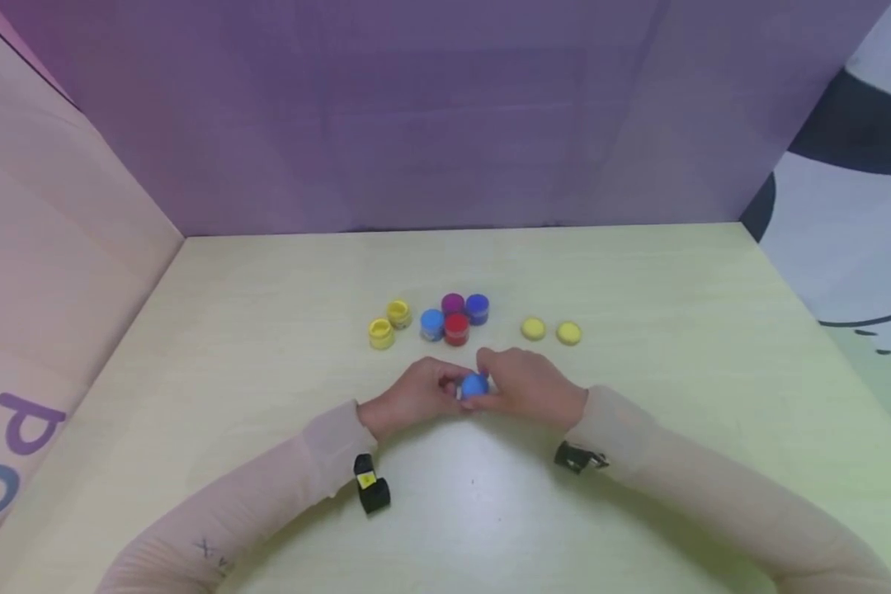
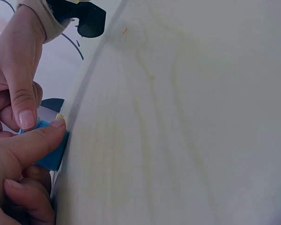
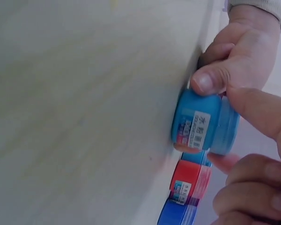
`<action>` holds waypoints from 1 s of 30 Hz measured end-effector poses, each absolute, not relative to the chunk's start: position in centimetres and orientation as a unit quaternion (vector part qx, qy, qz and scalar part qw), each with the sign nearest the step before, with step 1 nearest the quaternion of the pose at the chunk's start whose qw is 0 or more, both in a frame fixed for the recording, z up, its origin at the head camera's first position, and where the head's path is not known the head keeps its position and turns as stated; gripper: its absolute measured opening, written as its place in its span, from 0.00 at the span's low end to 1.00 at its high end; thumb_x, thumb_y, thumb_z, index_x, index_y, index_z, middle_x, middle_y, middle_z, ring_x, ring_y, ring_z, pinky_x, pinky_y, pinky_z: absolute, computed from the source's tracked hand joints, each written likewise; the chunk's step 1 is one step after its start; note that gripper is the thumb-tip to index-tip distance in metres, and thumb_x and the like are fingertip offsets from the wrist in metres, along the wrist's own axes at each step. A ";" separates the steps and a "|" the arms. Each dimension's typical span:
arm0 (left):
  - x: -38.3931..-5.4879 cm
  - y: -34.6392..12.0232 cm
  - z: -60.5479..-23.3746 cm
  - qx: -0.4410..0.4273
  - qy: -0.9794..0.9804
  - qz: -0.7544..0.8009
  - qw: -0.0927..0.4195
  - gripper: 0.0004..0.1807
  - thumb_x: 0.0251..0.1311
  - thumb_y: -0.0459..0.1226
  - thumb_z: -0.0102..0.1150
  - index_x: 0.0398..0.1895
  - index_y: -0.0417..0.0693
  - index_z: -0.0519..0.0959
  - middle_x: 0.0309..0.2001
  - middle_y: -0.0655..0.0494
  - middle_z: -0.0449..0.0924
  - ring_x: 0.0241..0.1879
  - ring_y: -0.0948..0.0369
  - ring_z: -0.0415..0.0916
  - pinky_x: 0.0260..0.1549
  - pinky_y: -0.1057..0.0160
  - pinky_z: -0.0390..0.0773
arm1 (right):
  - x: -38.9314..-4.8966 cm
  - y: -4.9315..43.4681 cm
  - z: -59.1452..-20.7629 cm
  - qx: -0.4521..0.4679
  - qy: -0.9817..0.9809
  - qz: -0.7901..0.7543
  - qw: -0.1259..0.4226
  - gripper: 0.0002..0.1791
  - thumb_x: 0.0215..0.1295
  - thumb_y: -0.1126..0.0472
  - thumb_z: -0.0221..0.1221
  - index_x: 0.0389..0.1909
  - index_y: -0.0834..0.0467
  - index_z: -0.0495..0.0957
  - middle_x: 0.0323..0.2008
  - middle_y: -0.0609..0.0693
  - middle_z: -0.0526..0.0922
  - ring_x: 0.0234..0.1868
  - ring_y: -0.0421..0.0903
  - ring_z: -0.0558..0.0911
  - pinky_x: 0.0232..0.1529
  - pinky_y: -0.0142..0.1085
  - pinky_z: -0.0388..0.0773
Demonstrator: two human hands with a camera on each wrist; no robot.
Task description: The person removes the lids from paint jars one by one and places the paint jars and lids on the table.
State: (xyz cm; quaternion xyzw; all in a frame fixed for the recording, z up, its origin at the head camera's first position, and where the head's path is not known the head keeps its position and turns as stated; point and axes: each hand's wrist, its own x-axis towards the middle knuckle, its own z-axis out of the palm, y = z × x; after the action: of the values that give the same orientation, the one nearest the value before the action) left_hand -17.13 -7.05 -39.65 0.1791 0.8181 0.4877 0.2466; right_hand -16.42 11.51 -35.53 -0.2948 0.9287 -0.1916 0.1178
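Note:
A light-blue paint jar [image 1: 475,385] is held between both hands near the middle of the table. My left hand [image 1: 416,389] grips its body from the left, the thumb lying along the side in the right wrist view. From the right, my right hand [image 1: 527,386] pinches the translucent blue lid [image 3: 225,133] between finger and thumb. The lid sits on the jar, and a white printed label [image 3: 199,129] shows on its side. In the left wrist view the fingers cover most of the jar.
Beyond the hands stand lidded paint jars: light blue [image 1: 431,324], red [image 1: 456,328], purple [image 1: 453,305] and dark blue [image 1: 478,308]. Two yellow jars without lids [image 1: 381,333] are left of them. Two yellow lids [image 1: 533,328] lie to the right. A purple wall panel [image 1: 453,124] borders the table's back.

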 end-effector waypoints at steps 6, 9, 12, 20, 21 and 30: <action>-17.2 -7.1 -39.5 0.171 0.817 0.487 0.256 0.17 0.53 0.37 0.68 0.48 0.53 0.82 0.19 0.59 0.68 0.23 0.64 0.64 0.25 0.70 0.63 | -16.9 12.1 -35.2 -0.347 0.910 -0.197 0.115 0.16 0.56 0.52 0.66 0.37 0.58 0.75 0.15 0.42 0.66 0.18 0.37 0.63 0.21 0.27 0.62; -17.2 -7.0 -39.5 0.167 0.815 0.490 0.259 0.18 0.52 0.38 0.69 0.48 0.54 0.82 0.19 0.59 0.68 0.24 0.64 0.64 0.26 0.69 0.63 | -17.3 12.4 -35.1 -0.368 0.898 -0.205 0.124 0.17 0.57 0.54 0.66 0.44 0.57 0.77 0.22 0.41 0.75 0.22 0.35 0.68 0.28 0.27 0.68; -17.1 -7.1 -39.5 0.162 0.814 0.494 0.260 0.18 0.51 0.39 0.70 0.47 0.55 0.83 0.20 0.58 0.69 0.25 0.63 0.65 0.28 0.68 0.64 | -17.7 12.8 -35.1 -0.387 0.883 -0.226 0.141 0.19 0.58 0.57 0.65 0.50 0.55 0.78 0.35 0.43 0.83 0.29 0.36 0.73 0.36 0.30 0.73; -17.1 -7.1 -39.4 0.156 0.814 0.496 0.261 0.18 0.50 0.40 0.70 0.48 0.54 0.82 0.20 0.58 0.68 0.24 0.62 0.64 0.27 0.68 0.63 | -17.9 13.1 -35.1 -0.382 0.875 -0.244 0.171 0.22 0.59 0.56 0.65 0.55 0.51 0.76 0.23 0.40 0.74 0.19 0.37 0.64 0.26 0.29 0.66; -17.1 -7.1 -39.4 0.157 0.814 0.494 0.261 0.18 0.51 0.40 0.70 0.48 0.54 0.82 0.20 0.58 0.68 0.24 0.63 0.64 0.26 0.68 0.63 | -17.8 13.0 -35.1 -0.373 0.881 -0.238 0.167 0.23 0.58 0.54 0.65 0.55 0.52 0.75 0.20 0.40 0.71 0.18 0.37 0.64 0.24 0.29 0.64; -17.1 -7.1 -39.6 0.161 0.818 0.487 0.261 0.16 0.53 0.40 0.68 0.47 0.56 0.83 0.21 0.58 0.69 0.26 0.63 0.64 0.29 0.67 0.66 | -16.4 11.8 -35.0 -0.278 0.930 -0.185 0.152 0.24 0.55 0.41 0.63 0.36 0.56 0.70 0.15 0.43 0.66 0.16 0.38 0.66 0.18 0.29 0.61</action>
State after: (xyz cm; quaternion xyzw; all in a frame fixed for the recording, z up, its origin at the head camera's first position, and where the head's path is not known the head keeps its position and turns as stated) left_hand -17.12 -7.06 -39.64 0.1609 0.8178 0.4869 0.2612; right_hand -16.38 11.81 -34.95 -0.2780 0.9302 -0.1852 0.1518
